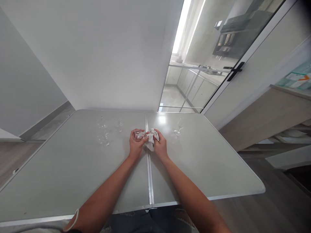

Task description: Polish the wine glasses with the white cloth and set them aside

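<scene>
The largest thing is the pale worktop (206,165), which is divided by a metal seam in its middle. Beyond its far right edge there is a glazed door (191,64). The left hand (136,142) is bent around the bowl of a clear glass (138,136), and the right hand (159,144) pinches a white cloth (151,142) close beside it. The held glass is above the worktop, near the seam. Its long axis seems to run from left to right, with the bowl at the left; the cloth and fingers hide the other end, so I cannot tell its exact direction. Smallest, a stemmed glass (178,132) stands upright farther right, and several faint glasses (103,136) are at the left.
</scene>
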Motion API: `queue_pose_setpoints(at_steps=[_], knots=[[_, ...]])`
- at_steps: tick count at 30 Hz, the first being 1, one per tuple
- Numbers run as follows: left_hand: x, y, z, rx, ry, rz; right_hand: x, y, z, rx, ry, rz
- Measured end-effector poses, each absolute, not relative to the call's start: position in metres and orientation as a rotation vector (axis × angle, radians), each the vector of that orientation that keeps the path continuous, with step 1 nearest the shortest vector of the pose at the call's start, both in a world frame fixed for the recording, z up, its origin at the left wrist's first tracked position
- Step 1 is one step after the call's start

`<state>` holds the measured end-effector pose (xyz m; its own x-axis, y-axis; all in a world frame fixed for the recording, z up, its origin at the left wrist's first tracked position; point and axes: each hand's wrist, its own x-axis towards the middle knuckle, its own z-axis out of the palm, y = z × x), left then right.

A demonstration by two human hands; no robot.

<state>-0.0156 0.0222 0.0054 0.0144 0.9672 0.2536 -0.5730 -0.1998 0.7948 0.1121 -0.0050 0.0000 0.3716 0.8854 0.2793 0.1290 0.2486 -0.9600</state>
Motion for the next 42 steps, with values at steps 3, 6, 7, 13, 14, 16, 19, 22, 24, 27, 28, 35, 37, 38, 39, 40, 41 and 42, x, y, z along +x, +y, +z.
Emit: queue_pose_setpoints(at_steps=[3,6,7,13,14,16,19,22,24,27,28,35,37,38,39,40,41,42], knots=[[-0.017,0.021,0.008,0.95,0.564,1.55,0.117,-0.011,0.006,-1.276,-1.032,0.515],[-0.018,0.019,0.01,0.927,0.54,1.53,0.129,-0.01,0.009,-1.375,-0.875,0.352],[-0.018,0.018,0.011,0.921,0.528,1.519,0.131,-0.009,0.009,-1.398,-0.846,0.344],[-0.017,0.02,0.01,0.941,0.522,1.515,0.116,0.002,0.002,-1.07,-0.842,0.897],[-0.017,0.021,0.01,0.939,0.534,1.532,0.112,0.001,0.001,-1.001,-0.833,0.964],[-0.02,0.023,0.009,0.93,0.556,1.559,0.107,0.0,0.001,-0.965,-0.884,1.005],[-0.022,0.024,0.01,0.926,0.565,1.551,0.107,-0.003,0.001,-1.078,-1.012,0.898],[-0.02,0.021,0.011,0.927,0.54,1.537,0.111,-0.001,-0.001,-1.102,-0.963,0.845],[-0.017,0.018,0.012,0.932,0.522,1.514,0.112,0.002,-0.004,-1.076,-0.854,0.912],[-0.015,0.017,0.013,0.943,0.534,1.512,0.11,0.005,-0.006,-0.964,-0.734,1.047],[-0.016,0.018,0.013,0.945,0.548,1.53,0.109,0.004,-0.005,-0.922,-0.735,1.077],[-0.019,0.02,0.012,0.946,0.552,1.541,0.104,-0.005,0.001,-0.95,-0.794,0.974],[-0.018,0.02,0.011,0.934,0.543,1.528,0.104,-0.002,-0.002,-0.949,-0.742,1.024],[-0.018,0.021,0.01,0.924,0.548,1.536,0.104,0.0,-0.003,-0.952,-0.74,1.061],[-0.018,0.022,0.009,0.912,0.559,1.555,0.104,0.0,-0.004,-0.953,-0.748,1.091],[-0.018,0.023,0.008,0.901,0.571,1.578,0.104,0.001,-0.004,-0.95,-0.761,1.107],[-0.018,0.024,0.008,0.894,0.582,1.598,0.104,0.0,-0.003,-0.94,-0.774,1.101],[-0.019,0.025,0.007,0.891,0.585,1.606,0.104,-0.001,-0.002,-0.925,-0.785,1.076]])
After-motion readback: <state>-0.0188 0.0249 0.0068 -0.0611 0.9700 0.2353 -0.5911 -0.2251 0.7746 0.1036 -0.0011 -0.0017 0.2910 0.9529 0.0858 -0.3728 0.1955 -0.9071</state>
